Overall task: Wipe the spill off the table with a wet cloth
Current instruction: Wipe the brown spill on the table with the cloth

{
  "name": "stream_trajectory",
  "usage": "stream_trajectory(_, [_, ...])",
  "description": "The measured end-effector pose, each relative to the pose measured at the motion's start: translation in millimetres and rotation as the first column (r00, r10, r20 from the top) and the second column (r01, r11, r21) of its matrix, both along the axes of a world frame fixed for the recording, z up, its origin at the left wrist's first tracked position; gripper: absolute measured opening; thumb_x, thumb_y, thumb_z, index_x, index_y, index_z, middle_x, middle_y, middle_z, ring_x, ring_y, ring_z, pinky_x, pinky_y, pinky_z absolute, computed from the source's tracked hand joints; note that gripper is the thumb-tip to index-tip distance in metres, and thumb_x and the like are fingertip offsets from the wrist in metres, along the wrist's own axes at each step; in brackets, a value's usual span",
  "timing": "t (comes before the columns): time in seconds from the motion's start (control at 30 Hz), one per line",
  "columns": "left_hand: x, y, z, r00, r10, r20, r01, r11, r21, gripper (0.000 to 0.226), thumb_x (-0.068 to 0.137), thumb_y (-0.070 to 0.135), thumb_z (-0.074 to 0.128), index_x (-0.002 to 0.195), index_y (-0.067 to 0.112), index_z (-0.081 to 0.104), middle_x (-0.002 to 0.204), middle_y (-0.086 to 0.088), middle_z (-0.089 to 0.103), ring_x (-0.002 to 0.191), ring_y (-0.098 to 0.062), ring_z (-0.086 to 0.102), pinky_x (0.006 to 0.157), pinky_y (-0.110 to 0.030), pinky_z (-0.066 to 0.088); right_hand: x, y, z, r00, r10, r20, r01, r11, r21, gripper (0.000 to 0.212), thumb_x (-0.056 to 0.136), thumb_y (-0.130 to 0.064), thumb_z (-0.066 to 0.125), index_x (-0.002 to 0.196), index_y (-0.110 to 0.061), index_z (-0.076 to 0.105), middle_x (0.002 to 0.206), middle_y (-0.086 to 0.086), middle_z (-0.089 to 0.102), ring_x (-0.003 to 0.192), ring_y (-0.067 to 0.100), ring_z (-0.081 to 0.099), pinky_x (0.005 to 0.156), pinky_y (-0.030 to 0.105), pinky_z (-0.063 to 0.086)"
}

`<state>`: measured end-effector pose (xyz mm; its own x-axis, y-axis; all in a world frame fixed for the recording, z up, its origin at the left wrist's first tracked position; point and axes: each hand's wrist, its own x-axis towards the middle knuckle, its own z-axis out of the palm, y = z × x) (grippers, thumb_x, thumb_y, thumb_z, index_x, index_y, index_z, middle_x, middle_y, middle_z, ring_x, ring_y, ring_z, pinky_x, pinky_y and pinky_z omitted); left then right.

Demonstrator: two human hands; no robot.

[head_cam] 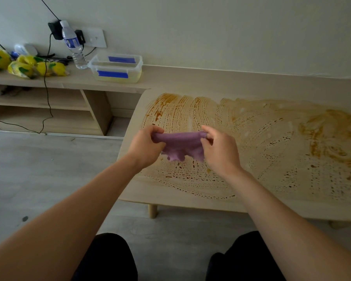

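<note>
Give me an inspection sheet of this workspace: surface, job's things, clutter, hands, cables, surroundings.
Surface: table of pale wood, smeared across most of its top with an orange-brown spill, thickest at the right, streaked in arcs elsewhere.
Job's things: purple cloth held bunched above the table's left part, not on the wood.
Clutter: on the side shelf, a water bottle, a clear tub with blue tape and yellowish liquid, yellow bags.
Hands: left hand and right hand each grip one end of the cloth.
Cables: black cable runs from the wall plugs over the shelf to the floor.
Surroundings: pale wall, grey floor.
</note>
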<state>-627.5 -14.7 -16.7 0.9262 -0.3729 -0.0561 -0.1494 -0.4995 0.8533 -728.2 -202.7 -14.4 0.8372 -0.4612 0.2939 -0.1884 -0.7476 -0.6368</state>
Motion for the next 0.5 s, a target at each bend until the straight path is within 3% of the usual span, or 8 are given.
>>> stream_trajectory(0.1, [3, 4, -5, 0.995, 0.016, 0.101, -0.023, 0.997, 0.071, 0.02, 0.099, 0.008, 0.062, 0.113, 0.021, 0.065, 0.104, 0.007, 0.062, 0.098, -0.009, 0.06, 0.076, -0.019, 0.049, 0, -2, -3, 0.999, 0.018, -0.031, -0.019, 0.999, -0.046, 0.029, 0.1, -0.014, 0.066, 0.128, -0.021, 0.071, 0.108, -0.003, 0.077, 0.07, 0.002, 0.067, 0.057, 0.012, 0.05])
stream_trajectory(0.13, [5, 5, -6, 0.99, 0.045, 0.13, -0.055, 0.996, 0.071, 0.016, 0.1, 0.012, 0.061, 0.11, 0.021, 0.068, 0.108, 0.003, 0.063, 0.102, -0.013, 0.06, 0.083, -0.023, 0.051, 0, -1, -3, 0.999, 0.019, -0.028, -0.02, 0.999, -0.038, 0.024, 0.1, -0.015, 0.065, 0.123, -0.022, 0.073, 0.101, -0.005, 0.077, 0.066, 0.001, 0.063, 0.054, 0.011, 0.046])
stream_trajectory(0.2, [7, 7, -7, 0.985, 0.097, 0.14, -0.1, 0.995, 0.017, 0.014, 0.102, 0.018, 0.06, 0.105, 0.025, 0.071, 0.117, 0.001, 0.062, 0.109, -0.014, 0.057, 0.095, -0.029, 0.048, 0, 2, -4, 1.0, 0.008, 0.008, -0.008, 1.0, 0.002, 0.016, 0.101, -0.02, 0.064, 0.113, -0.023, 0.073, 0.1, -0.005, 0.071, 0.079, 0.009, 0.063, 0.067, 0.02, 0.051])
stream_trajectory(0.27, [3, 7, -5, 0.991, 0.125, 0.038, -0.12, 0.985, -0.122, 0.015, 0.104, 0.022, 0.057, 0.101, 0.032, 0.067, 0.111, 0.006, 0.066, 0.104, -0.008, 0.059, 0.085, -0.02, 0.047, 3, 5, -4, 1.0, -0.019, 0.013, 0.017, 0.995, 0.1, 0.009, 0.102, -0.027, 0.062, 0.107, -0.025, 0.069, 0.109, -0.002, 0.061, 0.1, 0.016, 0.057, 0.085, 0.028, 0.05])
stream_trajectory(0.3, [1, 7, -4, 0.991, 0.13, -0.034, -0.134, 0.973, -0.187, 0.016, 0.105, 0.023, 0.055, 0.1, 0.035, 0.064, 0.107, 0.009, 0.067, 0.1, -0.004, 0.061, 0.075, -0.015, 0.045, 5, 6, -4, 1.0, -0.018, 0.01, 0.016, 0.98, 0.197, 0.009, 0.102, -0.029, 0.059, 0.105, -0.025, 0.066, 0.111, -0.002, 0.059, 0.101, 0.015, 0.056, 0.086, 0.028, 0.049])
stream_trajectory(0.37, [-3, 5, -2, 0.984, 0.126, -0.127, -0.157, 0.952, -0.265, 0.015, 0.107, 0.026, 0.051, 0.104, 0.035, 0.061, 0.103, 0.011, 0.068, 0.095, -0.001, 0.062, 0.065, -0.01, 0.044, 9, 11, -4, 1.0, 0.005, 0.025, -0.015, 0.912, 0.41, 0.01, 0.105, -0.03, 0.054, 0.106, -0.024, 0.061, 0.102, -0.004, 0.064, 0.086, 0.01, 0.059, 0.069, 0.02, 0.047])
stream_trajectory(0.43, [-5, 1, -2, 0.979, 0.136, -0.149, -0.179, 0.927, -0.331, 0.013, 0.109, 0.029, 0.046, 0.109, 0.032, 0.059, 0.102, 0.007, 0.069, 0.092, -0.003, 0.065, 0.058, -0.009, 0.049, 13, 16, -5, 0.999, -0.012, 0.05, -0.014, 0.868, 0.497, 0.012, 0.107, -0.031, 0.049, 0.109, -0.023, 0.057, 0.094, -0.004, 0.065, 0.073, 0.008, 0.06, 0.053, 0.015, 0.046])
stream_trajectory(0.5, [-7, -6, -1, 0.977, 0.168, -0.13, -0.206, 0.901, -0.382, 0.012, 0.11, 0.032, 0.043, 0.108, 0.034, 0.055, 0.104, 0.002, 0.068, 0.091, -0.008, 0.068, 0.056, -0.014, 0.054, 21, 21, -9, 0.998, -0.025, 0.062, -0.008, 0.871, 0.491, 0.015, 0.109, -0.033, 0.045, 0.116, -0.022, 0.052, 0.093, -0.003, 0.065, 0.072, 0.013, 0.064, 0.052, 0.025, 0.052])
